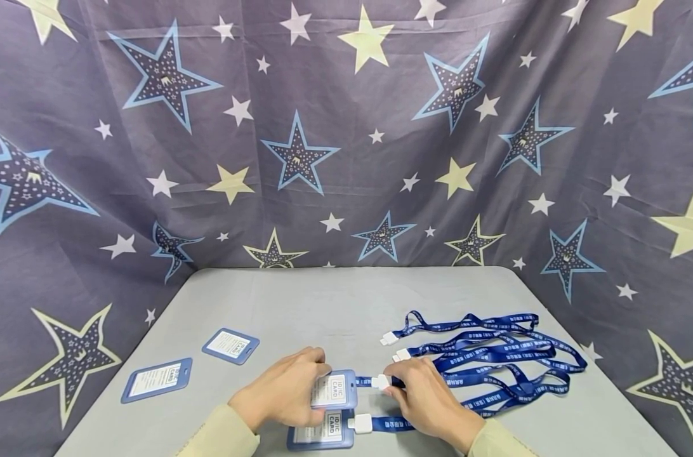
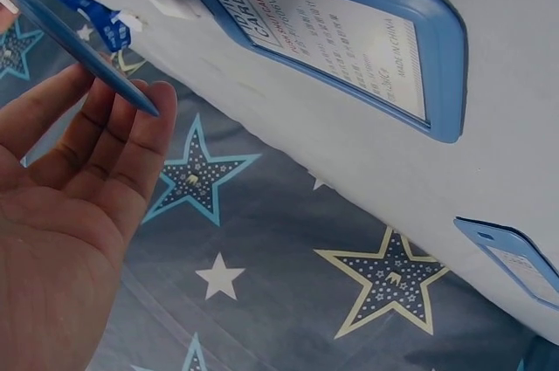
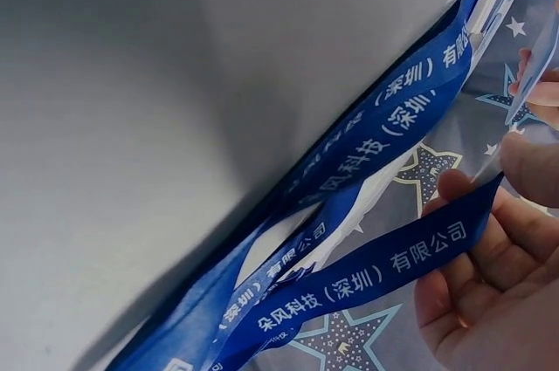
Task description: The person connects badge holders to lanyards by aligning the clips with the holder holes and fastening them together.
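Two loose card holders (image 1: 157, 380) lie at lower left of the frame; my left hand partly covers a clipped card holder (image 1: 323, 431) at bottom centre; blue lanyards (image 1: 472, 358) occupy lower right. The grey table (image 1: 346, 298) meets a star-print curtain (image 1: 323, 95). At lower centre, my left hand (image 1: 286, 390) grips the upper card holder (image 1: 333, 390); just right, my right hand (image 1: 429, 397) pinches a lanyard by its white clip (image 1: 380, 381).

Left sleeve (image 1: 221, 434): long, pale khaki-yellow cloth, loose at the cuff, lightly creased. Right sleeve (image 1: 497, 440): matching colour, long, loose cuff; upper parts of both out of view. Left hand (image 1: 285, 388): bare, five-fingered. Right hand (image 1: 429, 398): bare, likewise.
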Tool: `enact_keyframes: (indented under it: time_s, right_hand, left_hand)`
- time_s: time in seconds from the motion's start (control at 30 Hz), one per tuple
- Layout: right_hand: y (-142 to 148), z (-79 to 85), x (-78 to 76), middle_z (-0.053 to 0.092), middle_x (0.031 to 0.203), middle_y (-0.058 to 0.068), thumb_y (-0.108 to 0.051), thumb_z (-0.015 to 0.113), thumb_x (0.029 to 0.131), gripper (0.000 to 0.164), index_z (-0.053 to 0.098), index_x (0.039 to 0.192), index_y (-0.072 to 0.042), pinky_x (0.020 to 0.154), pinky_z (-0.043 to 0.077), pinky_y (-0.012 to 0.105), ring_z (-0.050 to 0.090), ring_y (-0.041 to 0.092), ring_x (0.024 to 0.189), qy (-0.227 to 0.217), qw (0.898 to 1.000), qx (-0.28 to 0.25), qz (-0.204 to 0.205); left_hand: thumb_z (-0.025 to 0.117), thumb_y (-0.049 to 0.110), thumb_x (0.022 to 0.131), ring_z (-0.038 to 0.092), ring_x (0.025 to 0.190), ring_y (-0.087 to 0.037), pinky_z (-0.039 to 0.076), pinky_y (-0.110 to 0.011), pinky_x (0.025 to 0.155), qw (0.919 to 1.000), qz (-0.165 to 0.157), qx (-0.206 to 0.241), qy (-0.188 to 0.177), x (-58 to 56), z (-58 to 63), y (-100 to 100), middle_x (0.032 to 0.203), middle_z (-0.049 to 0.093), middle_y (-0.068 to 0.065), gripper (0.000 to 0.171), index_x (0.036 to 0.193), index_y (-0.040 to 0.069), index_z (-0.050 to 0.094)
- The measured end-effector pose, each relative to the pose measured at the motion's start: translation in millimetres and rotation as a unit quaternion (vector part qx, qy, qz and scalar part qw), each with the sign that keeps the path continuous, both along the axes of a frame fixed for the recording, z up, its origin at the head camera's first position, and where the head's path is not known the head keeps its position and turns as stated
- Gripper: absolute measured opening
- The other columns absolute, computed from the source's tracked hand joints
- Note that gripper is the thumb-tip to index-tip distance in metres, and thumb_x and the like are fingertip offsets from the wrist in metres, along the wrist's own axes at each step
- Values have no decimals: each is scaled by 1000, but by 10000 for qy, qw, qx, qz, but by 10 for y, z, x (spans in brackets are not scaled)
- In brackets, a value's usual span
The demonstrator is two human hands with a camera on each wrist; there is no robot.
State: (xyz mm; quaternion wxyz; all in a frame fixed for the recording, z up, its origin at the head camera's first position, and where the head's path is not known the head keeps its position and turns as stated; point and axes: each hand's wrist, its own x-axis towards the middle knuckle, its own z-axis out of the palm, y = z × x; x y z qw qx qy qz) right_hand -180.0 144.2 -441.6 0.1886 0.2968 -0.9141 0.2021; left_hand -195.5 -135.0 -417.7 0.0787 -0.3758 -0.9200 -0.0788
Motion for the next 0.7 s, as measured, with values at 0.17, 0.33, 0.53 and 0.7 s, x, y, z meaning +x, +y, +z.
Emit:
enact_keyframes:
  time_s: [0.17, 0.33, 0.53, 0.7]
  right_hand:
    - [-2, -3, -1, 70, 100, -7, -27, 72, 83, 17, 71, 97, -18, 81, 43, 34, 63, 13, 96, -55, 10000, 24, 3]
    - [-9, -3, 2, 70, 101, -8, -26, 72, 82, 15, 71, 95, -19, 81, 42, 34, 63, 12, 97, -32, 10000, 16, 21]
    - [-17, 6, 11, 70, 100, -8, -25, 73, 82, 13, 71, 94, -20, 80, 42, 34, 63, 11, 96, -40, 10000, 8, 57]
    - [-25, 15, 17, 70, 100, -8, -24, 73, 82, 13, 71, 94, -20, 81, 42, 35, 63, 12, 95, -117, 9999, 23, 77]
  left_hand:
    - [76, 45, 59, 45, 80, -5, 46, -23, 68, 10000, 6, -15, -3, -4, 1, 16, 93, 51, 8, 53, 100, 12, 69]
    - [75, 45, 59, 45, 79, -5, 46, -23, 68, 10000, -1, -30, -8, -9, -6, 28, 93, 51, 9, 53, 100, 12, 69]
    - [75, 46, 60, 45, 80, -5, 46, -23, 68, 10000, 7, -66, 4, -15, -17, 43, 94, 51, 9, 54, 101, 12, 69]
    - [76, 46, 59, 45, 79, -5, 46, -23, 67, 10000, -17, -48, -4, -15, -12, 54, 93, 51, 9, 52, 99, 13, 69]
